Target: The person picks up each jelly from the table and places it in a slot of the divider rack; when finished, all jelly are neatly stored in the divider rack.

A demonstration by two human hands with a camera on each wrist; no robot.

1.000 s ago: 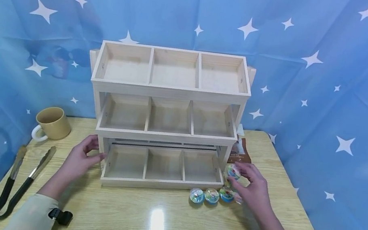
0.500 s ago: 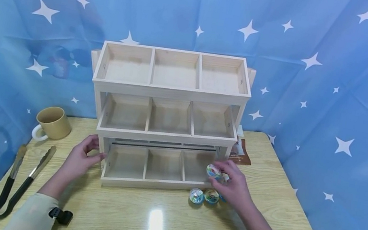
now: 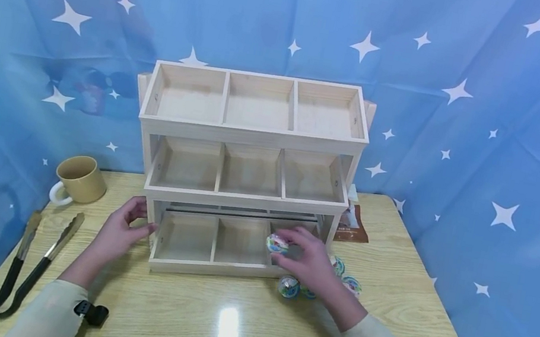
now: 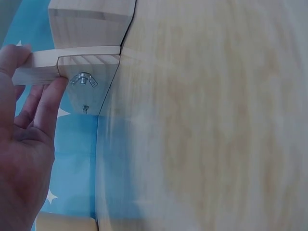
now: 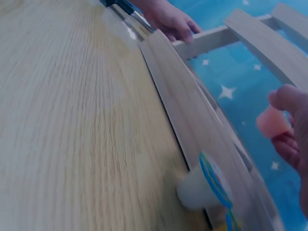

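A pale wooden three-tier shelf (image 3: 253, 141) stands on the table, each tier split into three compartments. My left hand (image 3: 120, 232) grips its left upright low down; in the left wrist view thumb and fingers lie on either side of the wooden post (image 4: 38, 65), beside a wing nut (image 4: 83, 78). Thumb and fingers of my right hand (image 3: 310, 263) pinch a small jelly cup (image 3: 277, 244) over the bottom tier, near the divider between its middle and right compartments. The held cup's body (image 5: 272, 122) looks pink. Several more jelly cups (image 3: 289, 287) sit by the shelf's front right corner, some partly behind my right hand.
Tongs (image 3: 37, 272) with black handles lie on the left of the wooden table (image 3: 157, 317). Behind them stands a tan mug (image 3: 85, 184) with a white handle. A brown packet (image 3: 353, 225) lies behind the shelf's right side. A blue star-patterned curtain (image 3: 434, 131) surrounds the table.
My right hand has picked the jelly cup up from the group at the right and carried it left over the bottom tier. My left hand stays on the upright.
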